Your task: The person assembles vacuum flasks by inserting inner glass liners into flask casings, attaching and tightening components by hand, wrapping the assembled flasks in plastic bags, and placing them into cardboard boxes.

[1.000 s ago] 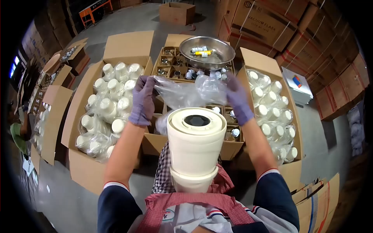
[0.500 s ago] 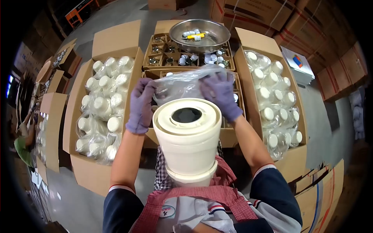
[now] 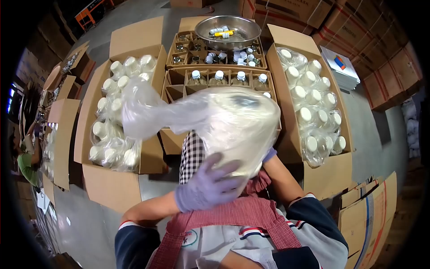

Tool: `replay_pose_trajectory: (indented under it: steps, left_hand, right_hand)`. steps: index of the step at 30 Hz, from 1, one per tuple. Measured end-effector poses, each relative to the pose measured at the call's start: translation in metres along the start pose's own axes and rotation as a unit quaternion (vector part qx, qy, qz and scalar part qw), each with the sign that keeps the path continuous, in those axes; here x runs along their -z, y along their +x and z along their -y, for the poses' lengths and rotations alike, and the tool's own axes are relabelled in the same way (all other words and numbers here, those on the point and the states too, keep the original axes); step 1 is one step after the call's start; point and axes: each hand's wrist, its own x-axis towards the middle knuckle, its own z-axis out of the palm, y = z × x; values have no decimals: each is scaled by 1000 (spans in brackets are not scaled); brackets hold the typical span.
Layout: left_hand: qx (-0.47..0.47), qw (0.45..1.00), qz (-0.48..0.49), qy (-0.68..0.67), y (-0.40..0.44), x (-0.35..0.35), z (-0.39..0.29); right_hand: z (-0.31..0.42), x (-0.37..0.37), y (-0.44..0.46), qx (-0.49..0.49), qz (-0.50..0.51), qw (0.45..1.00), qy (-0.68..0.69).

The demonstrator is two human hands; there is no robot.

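Note:
A cream plastic flask body (image 3: 235, 134), covered by a clear plastic bag (image 3: 148, 110), stands tilted in front of my apron. The bag's loose end billows out to the left. My left hand (image 3: 210, 181), in a purple glove, presses against the flask's lower left side, its fingers spread around it. At the lower right side is my right hand (image 3: 270, 155), also gloved; its fingers are hidden behind the flask. Just beyond, a divided carton (image 3: 177, 78) holds several glass bottles with white caps (image 3: 219, 77).
Cartons of bagged cream flasks stand left (image 3: 152, 154) and right (image 3: 291, 150). A steel bowl (image 3: 204, 41) with white caps and a yellow tool rests on the rear divided carton. Flattened cardboard (image 3: 380, 215) leans at lower right. Another person (image 3: 29, 166) is at far left.
The bag, earlier held stretched between both hands behind the bare flask, now covers it. Both hands have come down and toward me to the flask's lower sides. The flask has tilted.

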Motion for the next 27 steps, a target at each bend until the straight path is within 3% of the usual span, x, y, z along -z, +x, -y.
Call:
replay_pose_trajectory:
  steps: [1, 2, 5, 6, 8, 9, 10, 12, 13, 15, 17, 18, 19, 20, 21, 23, 24, 25, 26, 27]
  left_hand:
    - [12, 999, 20, 22, -29, -4, 1]
    - [83, 995, 51, 19, -60, -2, -4]
    - [242, 959, 97, -108, -138, 11, -10]
    - [313, 934, -8, -172, -156, 7, -4]
    - [449, 813, -208, -306, -138, 10, 1]
    - [507, 720, -304, -363, -95, 16, 8]
    - [519, 636, -296, -489, -64, 18, 21]
    - [487, 579, -288, -587, -44, -4, 8]
    - [451, 619, -287, -575, -52, -33, 5]
    - [482, 766, -198, -376, -118, -105, -19]
    - [427, 704, -259, -504, -131, -112, -40]
    - [505, 612, -275, -543, -128, -105, -39]
    - [505, 621, -322, -505, -139, -111, -25]
    - [525, 565, -358, -526, -143, -100, -4]
    - [542, 507, -392, -543, -147, -85, 17]
    - [341, 333, -463, -747, -165, -33, 32]
    - [295, 290, -474, -777, -175, -9, 41]
    - [321, 297, -496, -750, -188, 12, 47]
    - [346, 301, -516, -724, -201, 33, 54]
    - [379, 312, -531, -691, -215, 51, 61]
  right_hand:
    - [14, 2, -13, 94, 79, 909, -397]
    - [29, 3, -25, 233, 70, 665, -706]
    - [53, 36, -76, 97, 257, 812, -515]
    - [48, 55, -77, 32, 138, 928, -346]
    - [60, 34, -44, -23, 22, 997, -69]
    - [66, 24, -27, -25, -42, 996, 70]
    - [59, 5, -24, -75, -32, 994, 76]
    - [45, -33, -19, -176, -12, 981, 85]
    - [50, -50, -46, -164, 10, 984, 65]
    - [28, -60, -85, -110, 51, 990, 69]
    - [-3, -64, -99, -161, -40, 973, 158]
    - [-10, -66, -91, -222, -31, 953, 206]
    - [-21, -70, -78, -281, -25, 925, 256]
    - [-51, -61, -58, -257, 15, 942, 214]
    - [-50, -72, -43, -114, 71, 989, -58]
    - [1, -119, -4, -74, 220, 954, -188]
    - [27, -143, 18, -24, 295, 921, -254]
    - [43, -165, 37, 59, 375, 863, -333]
    - [58, -194, 50, 219, 378, 788, -435]
    - [44, -219, 60, 321, 376, 744, -449]
